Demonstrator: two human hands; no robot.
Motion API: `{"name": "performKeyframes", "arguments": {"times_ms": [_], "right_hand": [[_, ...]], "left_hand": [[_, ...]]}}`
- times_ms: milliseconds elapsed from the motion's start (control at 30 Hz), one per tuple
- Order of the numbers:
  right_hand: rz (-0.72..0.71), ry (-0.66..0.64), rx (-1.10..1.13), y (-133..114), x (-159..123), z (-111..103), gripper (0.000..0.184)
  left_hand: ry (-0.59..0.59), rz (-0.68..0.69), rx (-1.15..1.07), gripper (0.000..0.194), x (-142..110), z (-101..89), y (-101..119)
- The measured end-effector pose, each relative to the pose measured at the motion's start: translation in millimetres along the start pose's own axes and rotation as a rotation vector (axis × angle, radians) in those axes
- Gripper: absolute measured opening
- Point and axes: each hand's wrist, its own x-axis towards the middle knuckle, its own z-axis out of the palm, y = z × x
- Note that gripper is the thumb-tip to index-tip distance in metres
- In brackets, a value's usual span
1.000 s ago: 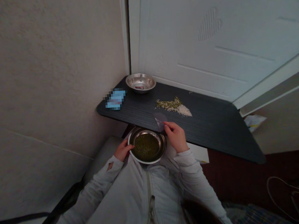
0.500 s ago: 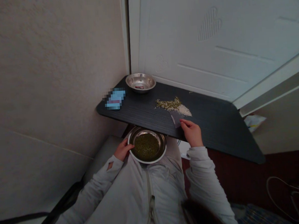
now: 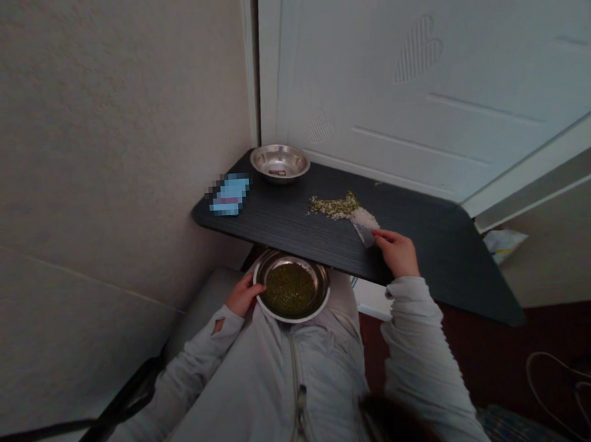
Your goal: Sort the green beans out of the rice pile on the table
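Observation:
My left hand (image 3: 243, 295) grips the rim of a metal bowl (image 3: 325, 299) on my lap, its thumb over the edge. Small green grains, like mung beans, (image 3: 290, 286) cover the bowl's bottom. Over the dark table, my right hand (image 3: 398, 251) pinches a thin, clear plastic card or sheet (image 3: 364, 234). The sheet's far edge meets a pile of white grains, like rice, (image 3: 364, 217). Left of that pile and touching it lies a heap of mixed green and pale grains (image 3: 332, 207).
A second metal bowl (image 3: 279, 156) with a small red and dark item inside stands at the table's back left. Near it lies a blurred blue object (image 3: 230, 195). The dark table (image 3: 447, 252) borders a wall and a white door (image 3: 356, 64). A pale cable (image 3: 532, 373) lies on the floor.
My right hand has moved right with the plastic sheet, whose far edge is now at the white grains. My left hand and its bowl have stayed in place.

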Motion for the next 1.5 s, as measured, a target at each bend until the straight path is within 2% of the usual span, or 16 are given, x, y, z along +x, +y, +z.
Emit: {"name": "performKeyframes", "arguments": {"times_ms": [200,300,400,500,633,767,900,1067,1200,1500], "right_hand": [[-0.005,0.008,-0.036,1,14,-7,0.033],[-0.032,0.056,-0.017,-2,18,-10,0.031],[-0.062,0.127,0.092,-8,21,-7,0.03],[-0.084,0.186,0.227,-18,25,5,0.029],[-0.156,0.14,0.314,-43,29,31,0.027],[-0.263,0.163,0.267,-69,29,59,0.022],[-0.326,0.192,0.18,-82,26,77,0.024],[-0.372,0.231,0.136,-82,29,84,0.031],[-0.432,0.232,0.071,-83,39,86,0.03],[-0.435,0.216,-0.018,-83,49,93,0.029]], "left_hand": [[0.007,0.006,-0.015,0.041,1,-0.3,-1],[-0.002,0.013,-0.038,0.04,2,-1.0,-4],[-0.006,0.01,-0.035,0.038,4,-2.3,-7],[-0.01,0.012,-0.046,0.04,5,-3.5,-9],[-0.016,0.044,-0.04,0.039,3,-2.6,-7],[0.0,0.029,-0.043,0.042,0,0.8,0],[0.007,0.025,-0.038,0.041,-1,1.6,2],[0.009,0.038,-0.042,0.039,1,-0.3,-2],[0.014,0.037,-0.043,0.039,2,-0.8,-3],[0.02,0.032,-0.048,0.04,1,0.0,-2]]}}
